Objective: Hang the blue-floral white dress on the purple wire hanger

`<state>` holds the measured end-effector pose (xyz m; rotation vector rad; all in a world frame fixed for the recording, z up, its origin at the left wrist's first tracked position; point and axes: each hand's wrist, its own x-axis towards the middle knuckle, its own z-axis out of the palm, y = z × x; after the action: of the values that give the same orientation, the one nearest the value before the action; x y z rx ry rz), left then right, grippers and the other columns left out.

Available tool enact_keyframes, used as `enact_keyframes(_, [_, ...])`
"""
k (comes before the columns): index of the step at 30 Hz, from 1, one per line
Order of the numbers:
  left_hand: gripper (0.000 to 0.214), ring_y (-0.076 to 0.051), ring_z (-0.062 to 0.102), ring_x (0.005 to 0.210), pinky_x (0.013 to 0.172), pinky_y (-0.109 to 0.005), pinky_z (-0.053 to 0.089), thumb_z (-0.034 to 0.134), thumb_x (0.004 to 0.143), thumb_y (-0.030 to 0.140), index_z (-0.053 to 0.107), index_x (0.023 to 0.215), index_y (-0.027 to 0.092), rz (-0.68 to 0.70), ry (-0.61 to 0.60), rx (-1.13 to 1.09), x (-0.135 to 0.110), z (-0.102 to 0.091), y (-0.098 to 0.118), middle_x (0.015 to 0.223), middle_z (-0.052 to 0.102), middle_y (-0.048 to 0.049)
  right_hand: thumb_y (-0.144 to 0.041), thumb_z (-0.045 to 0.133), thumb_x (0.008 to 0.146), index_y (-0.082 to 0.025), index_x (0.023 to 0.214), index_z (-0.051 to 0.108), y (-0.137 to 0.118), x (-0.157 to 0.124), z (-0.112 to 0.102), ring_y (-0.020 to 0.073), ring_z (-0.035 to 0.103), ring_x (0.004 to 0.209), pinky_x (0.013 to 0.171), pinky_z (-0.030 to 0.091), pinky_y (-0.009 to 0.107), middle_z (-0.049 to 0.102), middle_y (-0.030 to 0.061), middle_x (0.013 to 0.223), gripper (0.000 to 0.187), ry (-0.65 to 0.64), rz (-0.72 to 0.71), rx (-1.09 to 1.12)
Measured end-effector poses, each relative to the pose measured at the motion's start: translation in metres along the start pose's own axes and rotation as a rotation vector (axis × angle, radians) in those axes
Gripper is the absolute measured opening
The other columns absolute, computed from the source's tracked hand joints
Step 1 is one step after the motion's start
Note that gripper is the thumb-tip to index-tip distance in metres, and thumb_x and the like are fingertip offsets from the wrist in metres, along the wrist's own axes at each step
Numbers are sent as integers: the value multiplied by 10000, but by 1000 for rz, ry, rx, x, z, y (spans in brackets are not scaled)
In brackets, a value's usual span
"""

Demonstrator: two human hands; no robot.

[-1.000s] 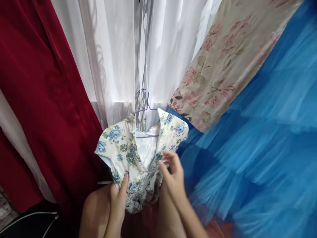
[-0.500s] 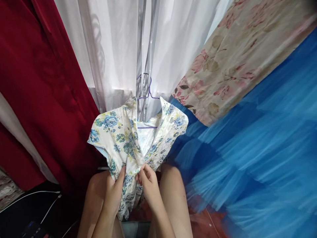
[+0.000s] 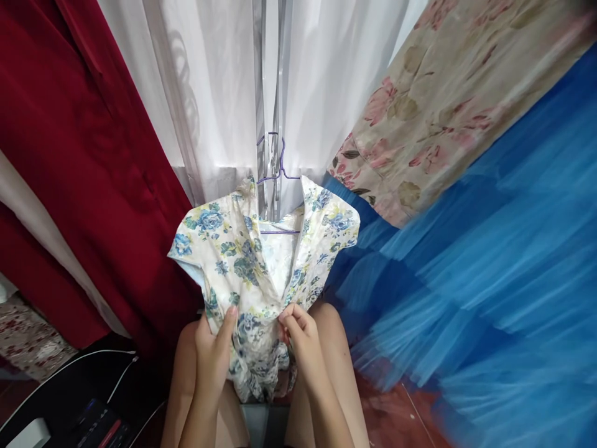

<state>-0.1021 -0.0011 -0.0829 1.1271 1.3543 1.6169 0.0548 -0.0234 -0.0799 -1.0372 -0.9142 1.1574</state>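
A white dress with blue flowers (image 3: 247,261) hangs on a purple wire hanger (image 3: 282,171) in front of me, its V-neck facing me. My left hand (image 3: 214,342) grips the dress at the left side of its waist, thumb on the front and fingers behind the cloth. With thumb and fingers pinched, my right hand (image 3: 298,326) holds the fabric at the bottom of the V-neck. Below my hands the lower part of the dress falls bunched between my knees.
White curtains (image 3: 219,93) hang behind the hanger, a red curtain (image 3: 125,218) at the left. At the right are a pink-flowered cloth (image 3: 410,143) and blue tulle (image 3: 443,267). White cables (image 3: 84,358) lie on a black surface at lower left, beside a dark device (image 3: 102,423).
My right hand has shifted slightly right with the pinched cloth, and the dress front looks spread wider. The left hand keeps its grip. The view has moved a little.
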Motion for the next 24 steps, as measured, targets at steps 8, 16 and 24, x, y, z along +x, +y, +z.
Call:
enact_keyframes(8, [188,-226,630,983,878,-331,490,621,850,229,625,1037,202,390,-276,300,-23,14,-24,1019,664,-66,-297,625,810,-174,673,539,-24,-16,2,81,377,444,464,251,228,481,-52,475,203,-90,74,-87])
enact_keyframes(16, [147,-149,566,717,697,-244,448,493,939,227,519,797,197,323,-527,218,-40,38,-19,748,580,-2,-391,682,819,-170,618,520,-20,-24,-3,52,298,385,418,169,228,464,-49,450,340,-60,134,119])
enact_keyframes(24, [205,-180,614,766,616,-263,365,416,871,58,548,866,215,398,-742,834,-25,23,13,944,635,-33,-359,715,761,-183,490,458,-91,61,6,54,255,407,425,164,245,349,-66,442,412,-71,-88,74])
